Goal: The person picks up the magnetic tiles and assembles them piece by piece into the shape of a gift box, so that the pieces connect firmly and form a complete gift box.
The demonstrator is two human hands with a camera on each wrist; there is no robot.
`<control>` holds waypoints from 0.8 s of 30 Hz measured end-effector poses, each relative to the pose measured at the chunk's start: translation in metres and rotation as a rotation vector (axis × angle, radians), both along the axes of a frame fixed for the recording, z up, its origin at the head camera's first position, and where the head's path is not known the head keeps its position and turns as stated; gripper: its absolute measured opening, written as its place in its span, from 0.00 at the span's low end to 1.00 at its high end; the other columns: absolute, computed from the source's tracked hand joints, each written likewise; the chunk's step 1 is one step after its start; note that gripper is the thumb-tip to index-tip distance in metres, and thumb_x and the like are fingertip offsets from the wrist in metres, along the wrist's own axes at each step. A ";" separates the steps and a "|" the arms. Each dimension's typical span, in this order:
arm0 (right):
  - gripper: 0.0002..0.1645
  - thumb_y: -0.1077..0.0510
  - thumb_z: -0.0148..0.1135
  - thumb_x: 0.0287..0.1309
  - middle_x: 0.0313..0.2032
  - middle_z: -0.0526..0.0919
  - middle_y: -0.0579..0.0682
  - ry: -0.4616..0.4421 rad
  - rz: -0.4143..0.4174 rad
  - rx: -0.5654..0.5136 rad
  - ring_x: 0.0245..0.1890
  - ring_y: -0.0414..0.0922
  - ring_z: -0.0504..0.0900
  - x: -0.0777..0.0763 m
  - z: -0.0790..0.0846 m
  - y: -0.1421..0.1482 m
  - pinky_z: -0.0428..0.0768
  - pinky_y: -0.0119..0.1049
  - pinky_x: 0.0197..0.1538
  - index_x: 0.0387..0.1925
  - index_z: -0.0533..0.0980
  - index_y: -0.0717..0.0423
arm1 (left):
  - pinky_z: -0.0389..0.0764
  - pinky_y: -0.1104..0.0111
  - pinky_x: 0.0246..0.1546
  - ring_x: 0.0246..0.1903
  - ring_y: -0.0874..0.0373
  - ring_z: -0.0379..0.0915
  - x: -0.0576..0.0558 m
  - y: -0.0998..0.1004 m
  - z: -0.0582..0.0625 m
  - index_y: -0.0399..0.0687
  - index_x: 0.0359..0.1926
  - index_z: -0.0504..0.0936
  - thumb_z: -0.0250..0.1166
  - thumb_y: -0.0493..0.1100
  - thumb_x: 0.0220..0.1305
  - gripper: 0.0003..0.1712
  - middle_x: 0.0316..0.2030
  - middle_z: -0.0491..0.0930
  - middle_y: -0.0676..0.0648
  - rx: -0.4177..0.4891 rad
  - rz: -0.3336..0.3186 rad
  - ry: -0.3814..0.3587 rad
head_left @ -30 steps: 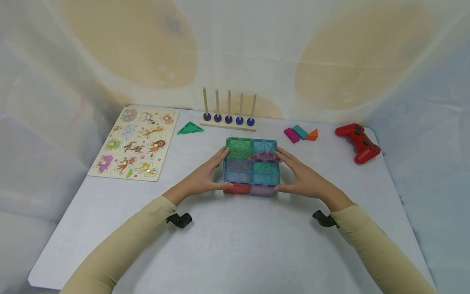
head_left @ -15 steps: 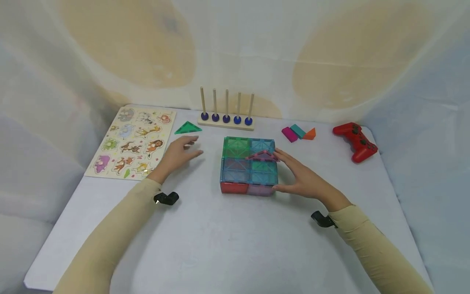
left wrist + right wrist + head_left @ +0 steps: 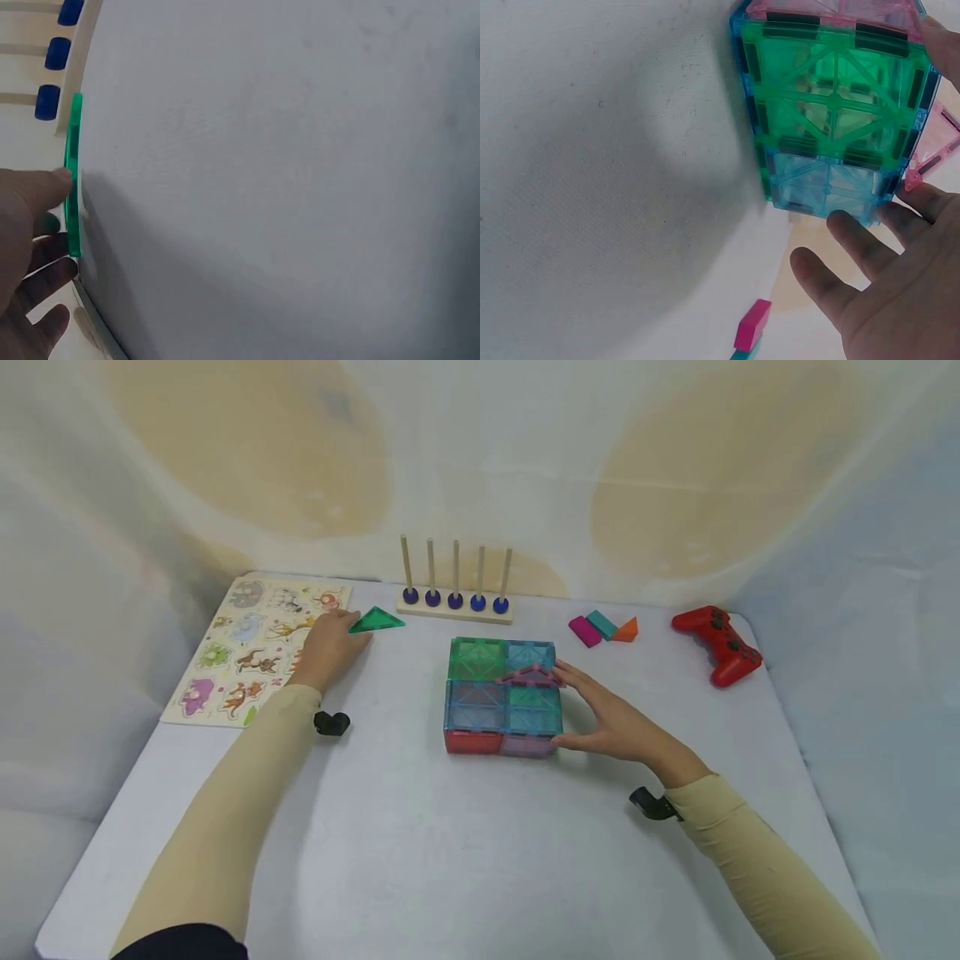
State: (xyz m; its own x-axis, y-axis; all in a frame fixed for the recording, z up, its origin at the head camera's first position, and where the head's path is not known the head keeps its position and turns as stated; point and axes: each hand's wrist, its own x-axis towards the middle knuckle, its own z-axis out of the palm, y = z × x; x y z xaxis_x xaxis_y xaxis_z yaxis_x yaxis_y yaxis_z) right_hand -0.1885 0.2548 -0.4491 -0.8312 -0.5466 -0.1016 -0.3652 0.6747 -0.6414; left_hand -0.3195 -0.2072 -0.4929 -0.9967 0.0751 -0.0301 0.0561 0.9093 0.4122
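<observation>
At the head view's left, my left hand (image 3: pixel 327 647) pinches a flat green triangular magnetic tile (image 3: pixel 377 620) near the puzzle board. The left wrist view shows the thumb on the tile's edge (image 3: pixel 73 139), fingers across from it. A box of see-through magnetic tiles (image 3: pixel 480 706), green and blue on top, red and purple in front, stands mid-table. A pink triangular tile (image 3: pixel 531 674) is on its top. My right hand (image 3: pixel 615 718) rests along the box's right side, thumb at the front corner. Its fingers (image 3: pixel 866 244) are spread and loosely extended in the right wrist view.
A wooden animal puzzle board (image 3: pixel 217 647) lies at the back left under the left hand. Behind the box stands a peg rack (image 3: pixel 453 612) with blue beads. Pink, teal and orange blocks (image 3: pixel 602 625) lie back right, with a red game controller (image 3: pixel 720 643) beyond.
My left hand has let go of the box's left side and moved left and back to the green triangular tile. The right hand stays at the box.
</observation>
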 end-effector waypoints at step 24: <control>0.65 0.36 0.74 0.55 0.81 0.43 0.43 -0.013 -0.001 0.009 0.78 0.53 0.53 -0.001 0.002 0.000 0.61 0.64 0.72 0.82 0.45 0.42 | 0.77 0.50 0.52 0.48 0.43 0.74 0.016 0.022 -0.001 0.37 0.61 0.80 0.70 0.51 0.67 0.29 0.49 0.78 0.38 0.063 -0.070 -0.017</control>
State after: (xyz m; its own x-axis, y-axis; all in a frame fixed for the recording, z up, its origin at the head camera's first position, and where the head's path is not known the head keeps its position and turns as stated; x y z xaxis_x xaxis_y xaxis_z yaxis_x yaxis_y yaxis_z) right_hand -0.1891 0.2548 -0.4474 -0.8303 -0.5448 -0.1175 -0.3563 0.6810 -0.6397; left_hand -0.3039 -0.1857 -0.4939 -0.9884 0.1465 -0.0400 0.1107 0.8755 0.4703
